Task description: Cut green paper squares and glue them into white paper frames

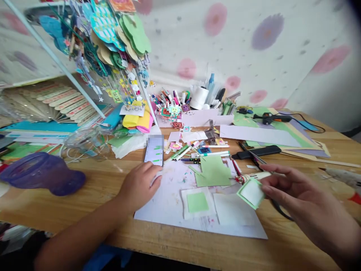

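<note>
My left hand (pixel 141 186) lies over the lower end of a smartphone (pixel 154 148), its fingers on or just above the lit screen and the thumb apart. Pinched by its edge between thumb and fingers of my right hand (pixel 296 192) is a small green paper square (pixel 252 192) with a smaller white piece on its face. Below it on a large white sheet (pixel 172 222) lie a white square with a green square (pixel 197 202) on top, and a plain pale square (pixel 234 209). Behind these is a cut green sheet (pixel 214 171). Scissors (pixel 258 158) lie partly hidden behind my right hand.
Pens and markers (pixel 184 150) lie scattered beyond the sheet. A purple translucent container (pixel 42 175) lies at left, near a clear plastic cup (pixel 84 143). Paper decorations (pixel 109 34) hang from a stand. Toward the back right sits a glue gun (pixel 272 118) with its cable.
</note>
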Tool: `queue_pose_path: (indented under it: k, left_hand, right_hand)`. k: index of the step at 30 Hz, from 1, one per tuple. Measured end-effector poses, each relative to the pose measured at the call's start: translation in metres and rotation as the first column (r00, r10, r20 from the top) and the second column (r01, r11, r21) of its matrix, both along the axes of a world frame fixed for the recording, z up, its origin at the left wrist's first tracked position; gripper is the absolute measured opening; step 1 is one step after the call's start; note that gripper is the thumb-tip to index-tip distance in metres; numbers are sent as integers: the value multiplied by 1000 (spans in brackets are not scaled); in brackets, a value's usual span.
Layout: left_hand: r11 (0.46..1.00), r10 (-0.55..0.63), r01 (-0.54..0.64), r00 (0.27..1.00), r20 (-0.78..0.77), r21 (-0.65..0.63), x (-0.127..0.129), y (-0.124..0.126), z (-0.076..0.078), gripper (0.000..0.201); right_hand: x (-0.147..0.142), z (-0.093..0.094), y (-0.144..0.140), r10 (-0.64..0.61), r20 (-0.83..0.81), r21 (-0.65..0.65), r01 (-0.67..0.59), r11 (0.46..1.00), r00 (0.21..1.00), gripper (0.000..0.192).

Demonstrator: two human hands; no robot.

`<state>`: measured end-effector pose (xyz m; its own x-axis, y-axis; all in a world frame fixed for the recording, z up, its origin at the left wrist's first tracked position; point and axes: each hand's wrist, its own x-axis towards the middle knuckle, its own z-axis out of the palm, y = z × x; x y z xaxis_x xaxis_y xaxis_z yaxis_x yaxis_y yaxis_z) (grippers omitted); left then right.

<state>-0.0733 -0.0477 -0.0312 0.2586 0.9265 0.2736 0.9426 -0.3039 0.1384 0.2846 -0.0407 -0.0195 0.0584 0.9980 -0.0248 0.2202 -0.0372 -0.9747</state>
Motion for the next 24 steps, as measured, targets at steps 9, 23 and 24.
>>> queue_pose_path:
  k: [9,23,24]
  left_hand:
    - [997,49,-39,989,-141,72,-52,2,-17,32]
    - [996,64,-70,992,-112,-47,-46,2,-21,36]
    - [996,67,-73,992,-103,-49,-46,2,-21,36]
  right_hand:
    - [3,-14,4,30,-36,-82,-33,996,999,48]
    - [-6,-15,3,68,1,-145,-67,987,998,37]
    - [-6,-16,3,79,10,-147,-77,986,997,39]
